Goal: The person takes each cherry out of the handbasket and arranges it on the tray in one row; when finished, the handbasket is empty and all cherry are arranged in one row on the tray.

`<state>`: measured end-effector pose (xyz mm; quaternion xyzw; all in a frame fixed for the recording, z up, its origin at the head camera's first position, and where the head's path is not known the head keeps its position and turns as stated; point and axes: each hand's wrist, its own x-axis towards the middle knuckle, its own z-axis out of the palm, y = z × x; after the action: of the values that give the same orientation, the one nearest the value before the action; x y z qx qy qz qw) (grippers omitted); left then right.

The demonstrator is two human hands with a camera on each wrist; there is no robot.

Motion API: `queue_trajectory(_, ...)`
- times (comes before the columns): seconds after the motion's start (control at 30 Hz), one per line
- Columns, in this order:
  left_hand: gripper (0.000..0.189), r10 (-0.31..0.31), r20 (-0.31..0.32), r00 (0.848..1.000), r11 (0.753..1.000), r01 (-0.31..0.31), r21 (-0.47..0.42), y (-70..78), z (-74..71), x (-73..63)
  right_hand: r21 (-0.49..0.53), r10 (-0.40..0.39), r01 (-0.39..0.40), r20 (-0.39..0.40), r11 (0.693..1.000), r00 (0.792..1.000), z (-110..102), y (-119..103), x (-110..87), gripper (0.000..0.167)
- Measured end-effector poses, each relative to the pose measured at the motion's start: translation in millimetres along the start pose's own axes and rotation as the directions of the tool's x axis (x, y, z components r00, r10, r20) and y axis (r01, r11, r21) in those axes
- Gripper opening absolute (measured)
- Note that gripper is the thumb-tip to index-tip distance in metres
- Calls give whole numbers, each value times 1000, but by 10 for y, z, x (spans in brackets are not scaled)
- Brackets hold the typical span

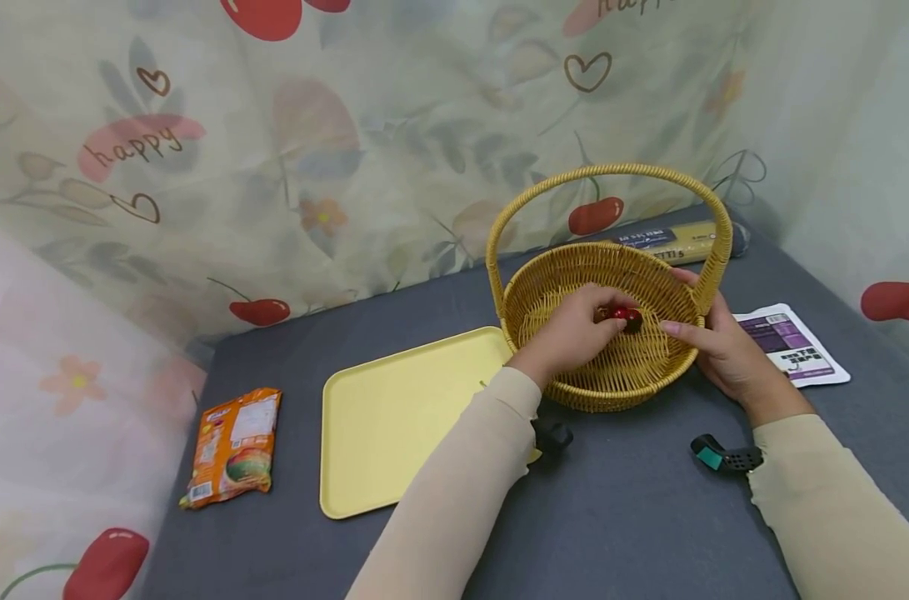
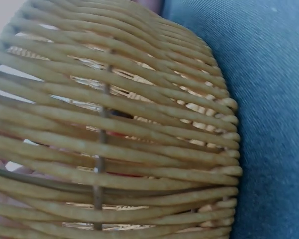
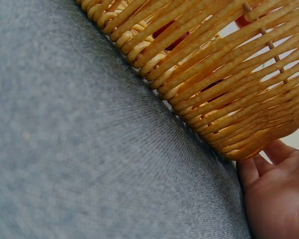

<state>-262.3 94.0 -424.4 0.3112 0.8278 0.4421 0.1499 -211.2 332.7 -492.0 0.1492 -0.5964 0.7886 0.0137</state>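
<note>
A yellow woven basket [image 1: 619,392] with a tall arched handle stands on the cloth-covered table. My left hand [image 1: 574,332] reaches over its near rim, and the curled fingers and thumb hold dark red cherries [image 1: 632,320] low inside it. My right hand [image 1: 727,350] grips the basket's right side, thumb over the rim and fingers outside near the handle's foot. Woven strands of the basket [image 2: 139,109] fill most of the left wrist view and hide that hand. In the right wrist view, the right hand's [image 3: 279,186] fingers touch the basket's outer wall.
Left of the basket lies a pale yellow tray [image 1: 394,425], partly under the left forearm. An orange snack packet [image 1: 237,450] rests farther left. A spaghetti pack [image 1: 686,242] lies behind the basket, and a white-and-purple pouch [image 1: 795,346] to its right.
</note>
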Motion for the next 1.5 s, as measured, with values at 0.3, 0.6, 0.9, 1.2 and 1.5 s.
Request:
queue_trajectory(0.3,26,-37,-182,983,948,-23,-317,-5,-22,-74,9,-11,11,8,1000,1000,2,19,0,70)
queue_trajectory(0.6,23,-38,-358,933,904,-120,-409,-2,-47,-162,18,-3,3,3,1000,1000,16,30,-20,70)
queue_trajectory(0.9,26,34,-364,931,878,-202,-435,30,-144,-414,18,5,-5,-6,1000,1000,12,31,-9,71)
queue_trajectory(1.2,29,89,-364,927,884,-242,-401,-2,-292,-798,28,-5,5,2,1000,1000,-6,14,-8,72)
queue_trajectory(1.5,32,88,-386,918,883,-252,-397,-96,-503,-1220,28,-1,1,0,1000,1000,-3,6,5,72)
